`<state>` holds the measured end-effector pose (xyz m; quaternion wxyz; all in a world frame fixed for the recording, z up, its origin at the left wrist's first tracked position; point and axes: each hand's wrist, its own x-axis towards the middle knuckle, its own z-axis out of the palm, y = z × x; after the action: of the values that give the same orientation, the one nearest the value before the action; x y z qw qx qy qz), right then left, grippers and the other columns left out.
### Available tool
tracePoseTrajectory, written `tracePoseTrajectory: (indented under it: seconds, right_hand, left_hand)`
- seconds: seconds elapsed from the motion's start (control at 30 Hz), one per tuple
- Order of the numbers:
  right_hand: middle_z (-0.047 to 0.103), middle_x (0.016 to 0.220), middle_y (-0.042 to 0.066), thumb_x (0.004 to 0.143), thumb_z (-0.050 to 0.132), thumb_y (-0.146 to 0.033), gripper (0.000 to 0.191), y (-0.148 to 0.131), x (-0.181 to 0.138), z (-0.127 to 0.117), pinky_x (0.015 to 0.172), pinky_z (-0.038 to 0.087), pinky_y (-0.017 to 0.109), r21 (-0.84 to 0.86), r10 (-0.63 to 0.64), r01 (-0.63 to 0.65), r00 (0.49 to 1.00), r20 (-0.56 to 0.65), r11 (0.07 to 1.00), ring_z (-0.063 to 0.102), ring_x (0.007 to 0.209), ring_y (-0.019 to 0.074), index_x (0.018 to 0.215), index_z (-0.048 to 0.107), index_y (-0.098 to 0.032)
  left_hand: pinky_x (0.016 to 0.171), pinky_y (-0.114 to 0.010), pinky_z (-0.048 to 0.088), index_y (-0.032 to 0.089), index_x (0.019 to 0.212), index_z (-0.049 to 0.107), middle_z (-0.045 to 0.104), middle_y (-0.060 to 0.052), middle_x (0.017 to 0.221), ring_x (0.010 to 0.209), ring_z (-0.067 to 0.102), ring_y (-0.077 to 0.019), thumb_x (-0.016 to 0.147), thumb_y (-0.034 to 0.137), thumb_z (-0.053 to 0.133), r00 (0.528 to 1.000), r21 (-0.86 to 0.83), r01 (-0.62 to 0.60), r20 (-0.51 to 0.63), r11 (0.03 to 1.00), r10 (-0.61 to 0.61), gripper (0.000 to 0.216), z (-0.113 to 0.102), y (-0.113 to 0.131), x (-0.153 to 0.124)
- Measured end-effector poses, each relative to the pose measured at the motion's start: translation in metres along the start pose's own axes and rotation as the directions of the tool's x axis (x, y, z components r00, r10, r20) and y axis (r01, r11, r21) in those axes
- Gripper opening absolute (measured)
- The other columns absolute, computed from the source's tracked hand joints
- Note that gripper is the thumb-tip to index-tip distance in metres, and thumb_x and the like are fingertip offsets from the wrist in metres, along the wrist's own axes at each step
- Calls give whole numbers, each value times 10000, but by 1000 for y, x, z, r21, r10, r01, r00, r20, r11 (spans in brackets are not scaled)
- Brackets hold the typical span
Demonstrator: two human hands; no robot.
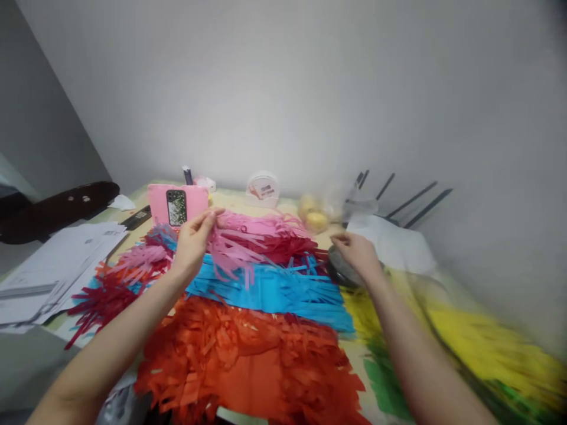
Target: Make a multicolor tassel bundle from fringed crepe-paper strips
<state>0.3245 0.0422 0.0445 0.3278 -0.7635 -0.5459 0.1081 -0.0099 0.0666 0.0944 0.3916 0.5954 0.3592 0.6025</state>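
My left hand (195, 241) is closed, thumb and fingers pinching the left end of a strip of pink fringed tissue paper (248, 233). Its loose strands hang over dark red fringe (295, 251) and blue fringed tissue paper (266, 289). Nearer to me lies a wide bunch of orange-red fringed tissue paper (248, 354). My right hand (357, 252), slightly blurred, is held just right of the pink strip with its fingers pinched together. What they hold, if anything, cannot be made out. A dark round object (341, 271) shows beneath this hand.
Mixed fringe (106, 289) and a stack of papers (62, 265) lie at left. A phone (176, 206) stands against a pink case (158, 203). Behind are a white round-topped container (263, 188) and yellow objects (316, 222). Yellow fringe (482, 342) spreads right, below a black-antennaed device (361, 206).
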Motion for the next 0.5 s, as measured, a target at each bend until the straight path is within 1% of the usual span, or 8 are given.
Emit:
tracePoseTrajectory:
  seconds: [0.03,0.07,0.1,0.2,0.27,0.37,0.43,0.5]
  right_hand:
    - [668,1133,66,945,600,-327,192,22,12,1,878,526,376,-77,61,-57,997,42,995,644,998,198,1062,671,-193]
    - [651,1167,72,939,614,-339,255,41,22,4,861,542,397,-146,105,-92,991,87,985,643,1000,200,1129,646,-173]
    - [638,1196,75,940,614,-344,276,57,29,8,861,545,394,-208,140,-112,982,127,972,640,1014,201,1166,633,-186]
    - [621,1233,85,945,607,-343,305,88,37,26,867,548,404,-352,195,-109,957,217,930,635,1031,204,1209,614,-191]
    - [619,1236,85,944,608,-343,307,98,39,32,871,546,406,-415,206,-88,947,248,906,633,1039,207,1211,614,-191]
    - [620,1234,85,943,611,-345,314,106,41,34,873,545,410,-463,205,-55,938,279,885,633,1044,210,1214,611,-188]
    - [621,1231,85,943,610,-344,312,109,43,33,872,546,411,-466,203,-45,934,294,884,634,1040,209,1212,612,-186]
    - [622,1230,85,943,610,-343,310,109,44,34,869,547,410,-447,201,-52,935,292,893,635,1034,207,1209,614,-185]
  left_hand:
    - [876,-268,461,144,966,759,712,-35,795,860,642,-163,879,436,612,1000,29,3,20,1000,-4,338,-4,-1,3]
    - [842,-262,461,142,944,756,694,-28,772,826,628,-158,876,433,609,998,65,16,65,998,-20,334,-7,-2,4]
    - [807,-258,459,140,924,752,684,-25,763,802,616,-156,870,429,610,990,106,35,130,994,-49,326,-8,-3,3]
    - [694,-248,445,142,952,715,666,-16,735,722,591,-150,854,431,617,940,180,107,302,978,-158,321,-2,-7,-6]
    - [630,-234,425,146,983,665,654,-2,699,662,576,-137,841,433,633,921,156,155,333,976,-199,321,4,-9,-12]
    - [596,-219,420,150,871,609,642,7,659,612,567,-119,810,423,667,913,115,203,336,972,-230,285,10,-9,-18]
    - [617,-220,444,149,796,606,644,3,658,621,581,-118,807,387,670,905,151,188,357,971,-231,247,11,-5,-21]
    - [653,-227,470,145,781,635,665,-8,691,664,606,-129,819,334,653,909,208,126,366,970,-197,194,11,-1,-23]
